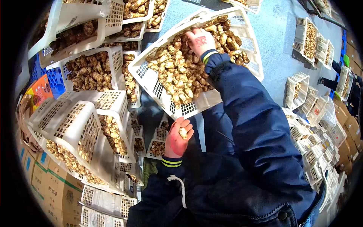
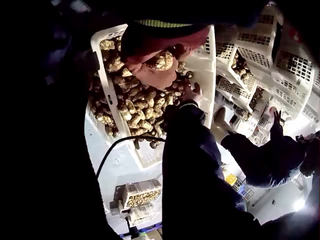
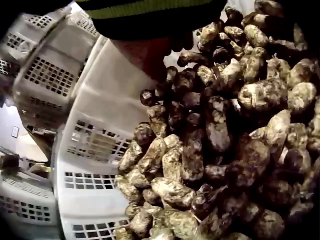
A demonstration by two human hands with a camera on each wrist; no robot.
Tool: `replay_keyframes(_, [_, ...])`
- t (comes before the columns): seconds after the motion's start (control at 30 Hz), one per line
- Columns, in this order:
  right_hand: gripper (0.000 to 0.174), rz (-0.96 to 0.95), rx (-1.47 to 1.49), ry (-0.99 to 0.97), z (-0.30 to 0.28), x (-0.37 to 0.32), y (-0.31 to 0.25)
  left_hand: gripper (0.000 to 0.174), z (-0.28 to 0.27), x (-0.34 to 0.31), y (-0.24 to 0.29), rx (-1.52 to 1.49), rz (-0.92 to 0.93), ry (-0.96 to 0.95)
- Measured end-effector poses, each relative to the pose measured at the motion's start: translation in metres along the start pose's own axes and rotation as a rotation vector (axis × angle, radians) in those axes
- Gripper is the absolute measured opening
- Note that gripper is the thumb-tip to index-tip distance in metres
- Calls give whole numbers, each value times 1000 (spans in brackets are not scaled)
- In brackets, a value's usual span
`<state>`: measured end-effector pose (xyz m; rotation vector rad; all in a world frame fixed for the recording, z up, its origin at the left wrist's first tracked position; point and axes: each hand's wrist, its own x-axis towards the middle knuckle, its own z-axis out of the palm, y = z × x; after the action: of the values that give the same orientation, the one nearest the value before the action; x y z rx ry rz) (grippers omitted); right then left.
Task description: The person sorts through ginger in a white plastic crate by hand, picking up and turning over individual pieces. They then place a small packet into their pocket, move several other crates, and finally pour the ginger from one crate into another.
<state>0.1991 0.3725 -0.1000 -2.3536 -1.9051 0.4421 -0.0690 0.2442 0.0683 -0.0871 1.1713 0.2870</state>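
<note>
A white plastic crate of knobbly brown-and-cream tubers lies in front of me. My left hand is palm up below its near edge, fingers loosely extended, with one pale tuber resting on it. The left wrist view shows that same tuber in the palm. My right hand reaches to the crate's far side, its fingers down at the tubers. Its fingertips are hidden, and I cannot tell whether they grip one. Only part of that hand appears under the cuff in the right wrist view.
Stacked crates of tubers stand at the left, above cardboard boxes. More crates sit on the blue floor at the right. Another person is near crates in the left wrist view.
</note>
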Motion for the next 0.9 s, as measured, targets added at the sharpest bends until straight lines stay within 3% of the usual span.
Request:
replay_keyframes(0.03, [30,-76,-110,-44,11,9,-3,28,-5,2,-1,3,3,6])
replay_keyframes(0.1, [25,1,-269,-199,18,20,-12,26,-15,7,-5,-84,-10,-112])
replay_keyframes(0.17, [24,61,-119,-37,25,15,-4,25,-23,5,-3,-95,4,-144])
replay_keyframes(0.23, [33,252,415,-104,-2,-4,-6,35,-24,4,0,179,112,-122])
replay_keyframes(0.27, [38,287,741,-148,2,-14,3,35,-20,7,1,170,116,-132])
replay_keyframes(0.3, [37,439,1217,-247,2,-29,7,35,-14,7,1,60,60,-37])
replay_keyframes(0.37, [31,598,1636,-198,-1,-57,12,34,-4,6,2,-146,-62,152])
replay_keyframes(0.43, [28,692,1655,-285,-5,-73,18,34,-15,11,-5,-135,-67,78])
replay_keyframes(0.47, [28,811,1814,-326,-15,-77,17,34,-10,10,-2,-127,-70,86])
replay_keyframes(0.5, [28,815,1868,-298,0,-82,21,33,-7,9,-1,-118,-73,94])
replay_keyframes(0.57, [41,656,1533,-514,4,-85,23,32,-9,13,-1,-205,-87,-4])
replay_keyframes(0.6, [43,484,1421,-554,-2,-83,23,20,11,9,8,-203,-99,64])
replay_keyframes(0.63, [43,484,1423,-556,-8,-76,30,11,21,7,13,-202,-111,134])
replay_keyframes(0.7, [44,343,344,-199,-33,-45,45,10,18,8,8,-152,-79,73])
replay_keyframes(0.77, [33,380,-187,-133,-22,-20,68,10,1,11,-1,-95,-46,15])
replay_keyframes(0.83, [25,266,-495,-175,11,1,91,30,-40,23,-19,-113,-11,-229])
replay_keyframes(0.87, [21,277,-496,-146,17,4,90,30,-39,28,-15,41,52,-373])
replay_keyframes(0.9, [19,285,-451,-155,22,13,91,30,-36,26,-14,41,56,-366])
